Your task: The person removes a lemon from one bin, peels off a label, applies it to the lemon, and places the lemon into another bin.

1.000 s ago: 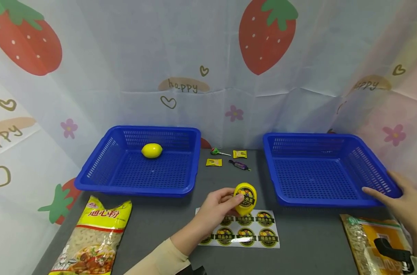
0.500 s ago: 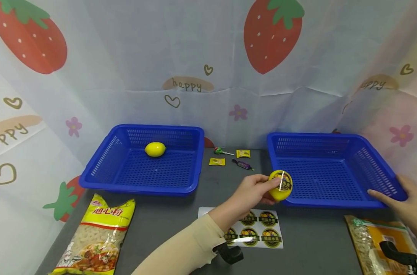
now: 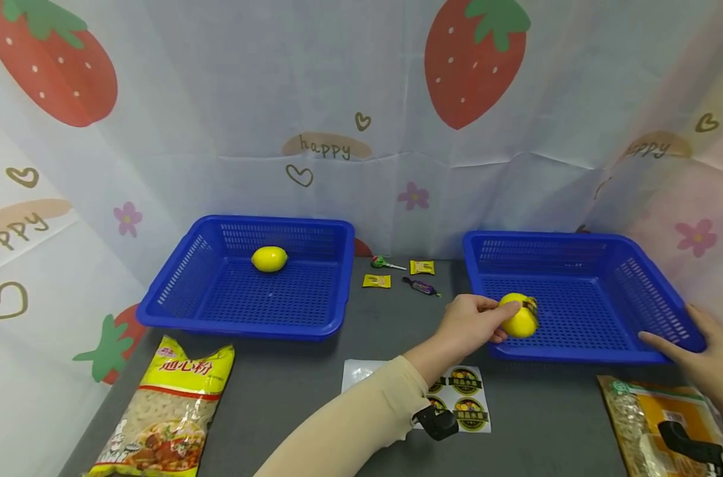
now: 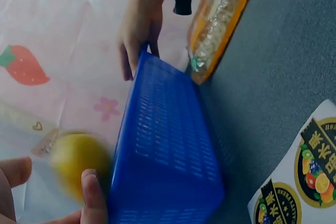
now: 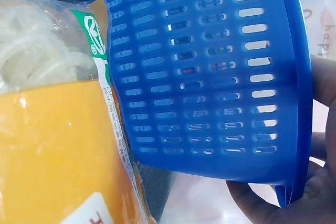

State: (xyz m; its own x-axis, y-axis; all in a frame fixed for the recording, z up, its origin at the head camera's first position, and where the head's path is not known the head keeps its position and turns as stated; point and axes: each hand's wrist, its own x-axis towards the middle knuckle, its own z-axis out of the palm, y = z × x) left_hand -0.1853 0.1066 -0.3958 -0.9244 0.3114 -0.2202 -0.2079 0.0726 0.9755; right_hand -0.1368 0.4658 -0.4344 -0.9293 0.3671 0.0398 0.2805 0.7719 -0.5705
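A yellow lemon with a round dark sticker turned to its right side is over the near left part of the right blue basket. My left hand is just beside it. In the left wrist view the lemon is blurred in front of my spread fingers, and a gap shows between it and one fingertip. My right hand grips the basket's near right corner, thumb over the rim. In the right wrist view its fingers curl round the rim of the basket.
Another lemon lies in the left blue basket. Between the baskets lie a lollipop and several wrapped candies. A sticker sheet is partly under my left forearm. A pasta bag stands left; another food packet lies right.
My left hand has carried the lemon rightward from above the sticker sheet to over the right basket, and the sticker has turned away. The fingers have loosened from it. My right hand stays put.
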